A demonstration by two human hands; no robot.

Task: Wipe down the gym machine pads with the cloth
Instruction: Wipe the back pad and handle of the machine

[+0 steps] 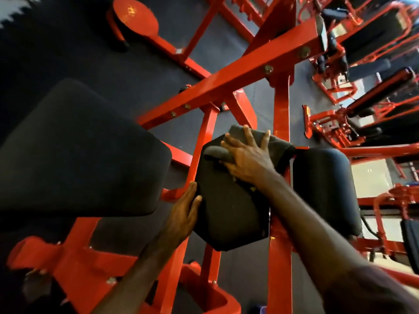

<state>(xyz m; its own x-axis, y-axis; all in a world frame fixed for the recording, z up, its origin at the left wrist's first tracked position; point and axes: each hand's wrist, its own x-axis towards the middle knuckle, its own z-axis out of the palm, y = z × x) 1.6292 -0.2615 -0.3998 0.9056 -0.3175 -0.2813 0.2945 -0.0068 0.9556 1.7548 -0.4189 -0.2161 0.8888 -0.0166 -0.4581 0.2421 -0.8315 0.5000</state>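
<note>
A black pad [229,209] of a red gym machine sits in the middle of the view. On its far end lies a grey cloth [235,134]. My right hand [247,155] presses flat on the cloth with fingers spread. Against the pad's left edge rests my left hand [184,214], its fingers straight along the side. A second black pad [324,189] stands just to the right, and a large black seat pad [74,150] fills the left.
Red steel frame bars [226,82] cross behind and under the pads. A red round plate [136,17] sits at the top left. More red machines with black pads [371,98] crowd the right side. The floor [127,71] is dark rubber.
</note>
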